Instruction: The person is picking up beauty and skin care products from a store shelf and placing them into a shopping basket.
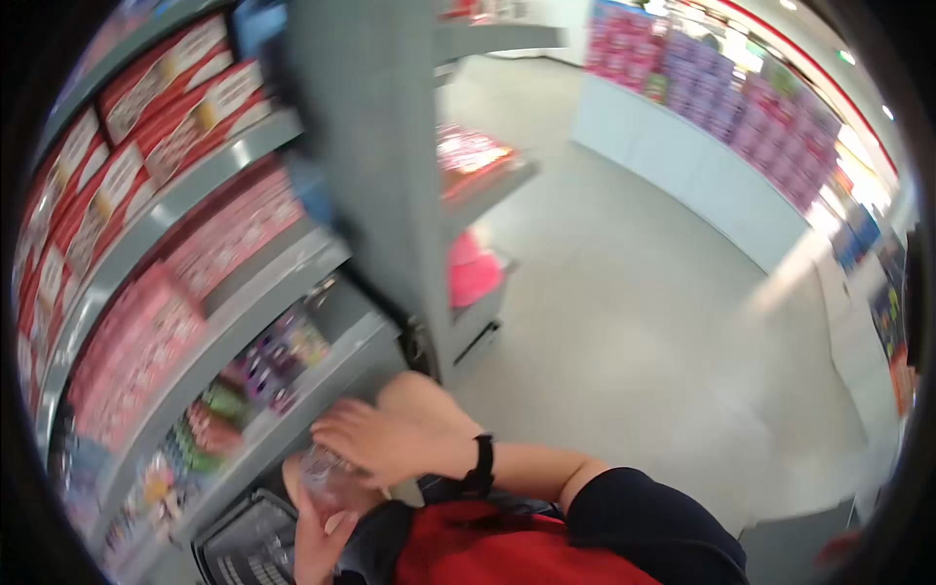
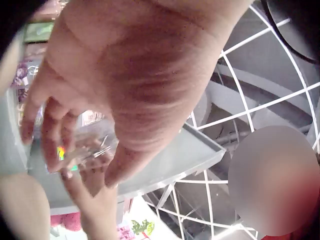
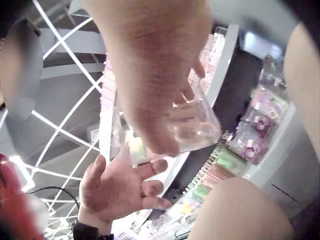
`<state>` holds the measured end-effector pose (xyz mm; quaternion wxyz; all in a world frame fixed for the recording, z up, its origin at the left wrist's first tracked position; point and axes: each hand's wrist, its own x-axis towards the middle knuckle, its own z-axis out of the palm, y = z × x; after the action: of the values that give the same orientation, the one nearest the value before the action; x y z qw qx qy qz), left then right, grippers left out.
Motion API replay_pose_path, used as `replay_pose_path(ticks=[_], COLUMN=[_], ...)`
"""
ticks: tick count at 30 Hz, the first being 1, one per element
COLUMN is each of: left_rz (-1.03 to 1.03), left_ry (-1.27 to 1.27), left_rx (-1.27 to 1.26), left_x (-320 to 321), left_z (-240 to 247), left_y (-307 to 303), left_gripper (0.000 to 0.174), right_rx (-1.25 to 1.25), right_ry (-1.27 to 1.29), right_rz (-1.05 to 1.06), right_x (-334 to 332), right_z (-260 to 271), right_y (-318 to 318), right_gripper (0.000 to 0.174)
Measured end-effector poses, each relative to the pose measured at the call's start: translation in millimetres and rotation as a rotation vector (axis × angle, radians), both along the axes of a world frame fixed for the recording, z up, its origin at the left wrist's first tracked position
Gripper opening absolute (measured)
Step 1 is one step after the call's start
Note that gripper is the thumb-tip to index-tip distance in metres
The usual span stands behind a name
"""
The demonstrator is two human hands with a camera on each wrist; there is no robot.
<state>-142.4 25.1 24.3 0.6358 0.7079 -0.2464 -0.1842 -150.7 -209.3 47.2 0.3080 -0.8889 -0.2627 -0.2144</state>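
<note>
A clear plastic package (image 1: 330, 470) with something small inside hangs between the two hands, low beside the shelving in the head view. My right hand (image 1: 390, 444) grips it from above; in the right wrist view the thumb and curled fingers of that hand (image 3: 155, 85) are around the see-through plastic (image 3: 197, 127). The left hand (image 1: 320, 541) is just below. Its palm faces up with loosely bent fingers in the right wrist view (image 3: 120, 192). Across in the left wrist view, the package (image 2: 92, 152) shows past the left hand's fingers, its contents partly hidden.
Shelves (image 1: 229, 161) with red boxes, pink packs (image 1: 141, 341) and small hanging goods stand at left. A dark basket (image 1: 249, 541) sits beneath the left hand. Bent bare knees (image 1: 429, 395) are close to the shelf. A stacked display (image 1: 712, 97) stands across the floor.
</note>
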Motion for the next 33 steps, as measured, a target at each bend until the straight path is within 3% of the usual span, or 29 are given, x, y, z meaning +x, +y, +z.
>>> replay_pose_path(ticks=[2,4,5,7,8,12,16,22,24,29,33], left_rz=[0.022,0.079,0.037,0.188,0.207,0.269,0.346,0.272,0.244,0.241,0.152], left_ry=[-0.047,-0.205,-0.202,-0.331,-0.253,-0.232,-0.09,-0.061,-0.04,-0.043,0.008], left_rx=[-0.129,0.168,0.19,0.316,0.215,0.111,-0.051,0.13,0.06,0.056,0.017], left_x=[-3,-22,-27,-29,-34,-35,-50,-68,-70,-61,-54], left_z=[-5,16,15,8,9,3,14,44,45,14,-2], left_y=[-17,-11,-5,2,1,8,12,3,1,21,29], left_gripper=[0.081,0.053,0.053,0.028,0.025,0.032,0.043,0.041,0.039,0.036,0.041], right_rx=[0.11,0.209,0.237,0.265,0.26,0.267,0.383,0.405,0.392,0.401,0.416], right_ry=[-0.005,0.121,0.125,0.137,0.108,0.042,0.265,0.261,0.239,0.521,0.553], right_rz=[-0.048,0.006,-0.032,0.033,0.03,0.012,0.062,0.12,0.145,0.177,0.197], right_x=[-10,-34,-43,-52,-56,-64,-71,-65,-63,-67,-67], right_z=[7,33,36,40,40,31,32,23,21,31,30], right_y=[-10,-6,-3,-1,3,10,16,20,22,18,16], right_gripper=[0.071,0.067,0.067,0.067,0.067,0.062,0.06,0.058,0.057,0.056,0.055])
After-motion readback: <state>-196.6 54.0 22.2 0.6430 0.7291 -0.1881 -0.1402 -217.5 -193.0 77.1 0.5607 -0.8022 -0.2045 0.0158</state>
